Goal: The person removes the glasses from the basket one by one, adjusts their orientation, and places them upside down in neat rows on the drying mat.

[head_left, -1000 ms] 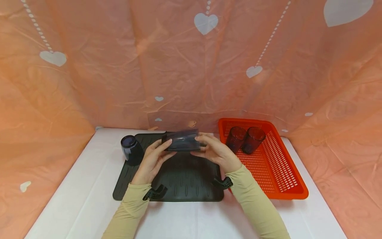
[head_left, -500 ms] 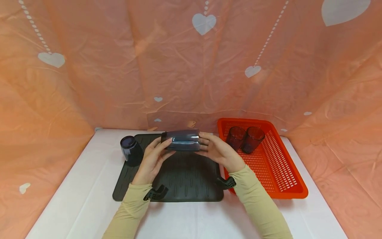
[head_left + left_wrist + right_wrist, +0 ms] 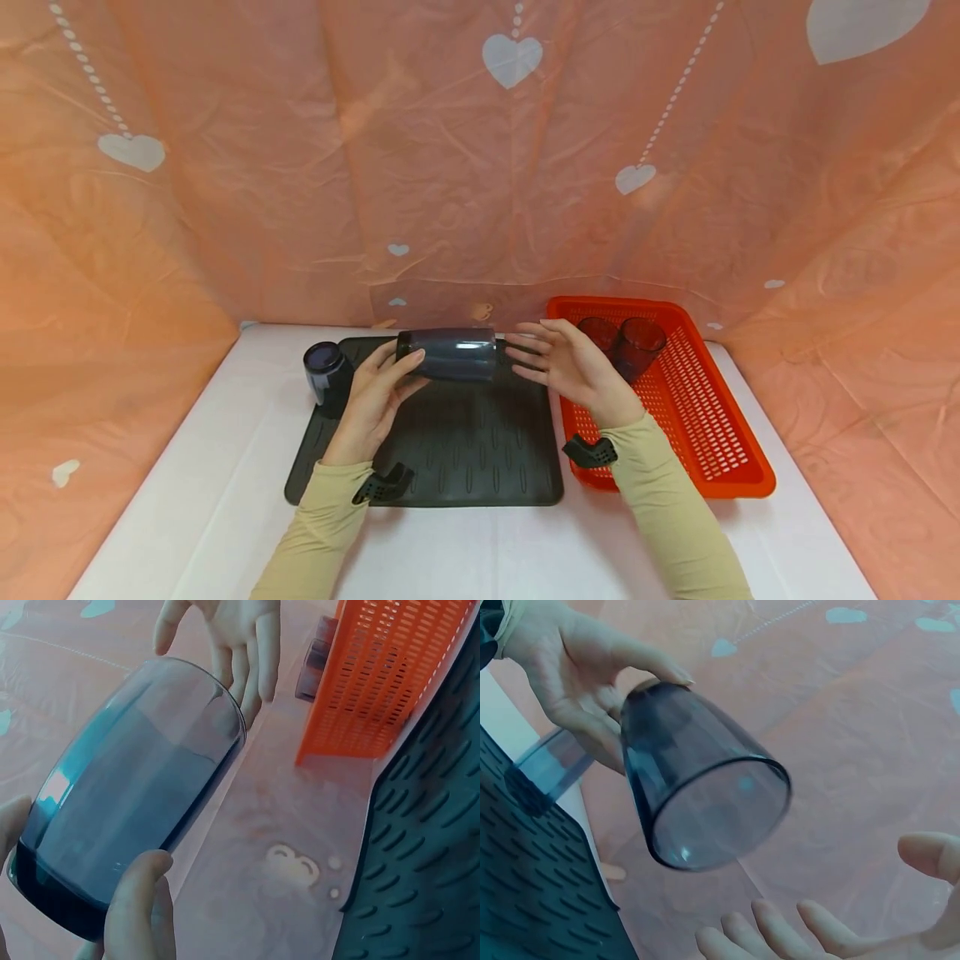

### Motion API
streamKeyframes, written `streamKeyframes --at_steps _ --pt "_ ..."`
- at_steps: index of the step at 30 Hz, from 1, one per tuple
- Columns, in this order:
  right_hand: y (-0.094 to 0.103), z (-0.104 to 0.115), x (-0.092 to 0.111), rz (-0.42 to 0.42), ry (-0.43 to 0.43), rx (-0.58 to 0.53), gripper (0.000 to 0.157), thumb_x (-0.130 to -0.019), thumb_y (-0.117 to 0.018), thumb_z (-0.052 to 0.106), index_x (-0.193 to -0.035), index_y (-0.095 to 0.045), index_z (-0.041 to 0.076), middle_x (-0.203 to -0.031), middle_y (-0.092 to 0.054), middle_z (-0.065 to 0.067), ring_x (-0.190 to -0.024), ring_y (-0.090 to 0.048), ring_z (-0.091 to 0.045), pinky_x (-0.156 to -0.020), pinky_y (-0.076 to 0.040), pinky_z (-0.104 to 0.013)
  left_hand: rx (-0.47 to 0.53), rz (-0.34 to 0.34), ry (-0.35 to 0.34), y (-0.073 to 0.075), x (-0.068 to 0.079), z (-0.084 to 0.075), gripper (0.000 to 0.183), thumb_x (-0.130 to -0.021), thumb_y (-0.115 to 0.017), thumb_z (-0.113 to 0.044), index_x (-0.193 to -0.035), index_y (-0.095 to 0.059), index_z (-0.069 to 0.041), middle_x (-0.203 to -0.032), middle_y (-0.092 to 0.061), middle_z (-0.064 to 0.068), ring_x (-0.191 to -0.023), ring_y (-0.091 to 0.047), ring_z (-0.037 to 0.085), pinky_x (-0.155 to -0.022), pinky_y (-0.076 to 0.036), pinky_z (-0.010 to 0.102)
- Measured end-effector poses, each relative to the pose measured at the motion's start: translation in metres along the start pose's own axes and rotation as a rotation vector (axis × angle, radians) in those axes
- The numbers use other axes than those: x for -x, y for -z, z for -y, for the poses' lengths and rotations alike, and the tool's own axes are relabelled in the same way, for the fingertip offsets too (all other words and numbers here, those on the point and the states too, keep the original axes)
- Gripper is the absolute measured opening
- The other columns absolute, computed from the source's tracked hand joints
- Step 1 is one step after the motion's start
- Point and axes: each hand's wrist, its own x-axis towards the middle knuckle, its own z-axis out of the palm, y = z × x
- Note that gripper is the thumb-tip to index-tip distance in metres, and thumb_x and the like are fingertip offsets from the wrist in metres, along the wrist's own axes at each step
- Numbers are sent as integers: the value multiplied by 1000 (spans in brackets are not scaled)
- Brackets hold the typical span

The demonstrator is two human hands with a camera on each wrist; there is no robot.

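A dark blue-grey glass tumbler (image 3: 453, 354) lies on its side in the air above the black mat (image 3: 465, 467). My left hand (image 3: 372, 404) grips it around its base end, thumb on the near side. Its rim points right, as the right wrist view shows the tumbler's open mouth (image 3: 724, 814). My right hand (image 3: 573, 367) stands just off that rim with fingers spread, touching nothing. Upside down on the mat's left back corner is a second dark tumbler (image 3: 327, 379), left of my left hand.
An orange-red perforated basket (image 3: 697, 417) stands right of the mat. At its back are two tumblers, the right one (image 3: 637, 346) plain to see and the left one (image 3: 597, 332) partly behind my right hand. A pink sheet with hearts (image 3: 450, 167) hangs behind the white table (image 3: 435, 550).
My right hand has let go of the tumbler's rim end and moved right, fingers straightening. The left hand has kept its grip and shifted slightly left with the tumbler.
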Motion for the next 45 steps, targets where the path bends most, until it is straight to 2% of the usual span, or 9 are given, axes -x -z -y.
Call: streamKeyframes --at_steps 4,9,14,19,28,33,40,45 --pt "7 5 5 -5 5 -20 54 -102 -34 27 -148 -24 0 -150 -30 -18 -138 -27 -38 -112 -25 -48 13 -17 -8 4 0 -4 52 -88 -69 -3 -133 -44 -3 -120 -51 12 -92 -59 14 -85 -54 39" --pt "13 8 11 13 8 -66 57 -102 -35 28 -150 -18 2 -152 -25 -18 -140 -21 -38 -114 -18 -48 5 -45 -17 9 0 -6 56 -86 -70 -2 -135 -44 -4 -121 -53 12 -94 -60 15 -83 -55 37" --pt "15 9 14 18 13 -99 57 -102 -36 27 -150 -19 2 -152 -25 -19 -139 -24 -38 -114 -17 -48 -31 -60 -42 13 1 -7 58 -85 -71 0 -136 -44 -3 -124 -53 14 -98 -60 18 -80 -56 34" --pt "17 7 15 12 8 -94 56 -103 -33 27 -150 -18 2 -152 -25 -18 -138 -26 -37 -114 -18 -48 -74 -79 -70 19 0 -9 57 -84 -72 1 -134 -47 -4 -122 -55 12 -96 -61 17 -76 -56 30" --pt "25 3 19 11 17 -97 57 -103 -34 27 -150 -16 1 -152 -25 -18 -140 -22 -38 -113 -19 -48 -252 -146 -95 28 3 -12 62 -80 -79 -8 -135 -51 -10 -127 -53 9 -104 -60 16 -79 -54 26" --pt "29 3 21 14 25 -100 54 -104 -31 28 -150 -19 1 -150 -28 -18 -140 -21 -38 -113 -20 -49 -286 -154 -106 30 3 -13 63 -78 -80 -8 -134 -52 -10 -127 -53 9 -105 -60 17 -80 -54 26" --pt "36 6 25 20 34 -76 51 -104 -27 28 -148 -24 3 -156 -16 -20 -140 -20 -38 -114 -18 -49 -389 -192 -143 34 3 -11 64 -76 -83 -14 -133 -56 -14 -123 -56 6 -109 -58 19 -88 -49 25" --pt "40 9 28 -8 39 -93 51 -104 -33 28 -148 -24 2 -153 -24 -18 -138 -28 -36 -114 -17 -49 -422 -192 -158 37 2 -10 65 -74 -84 -14 -132 -54 -14 -121 -57 6 -110 -58 19 -87 -49 26"
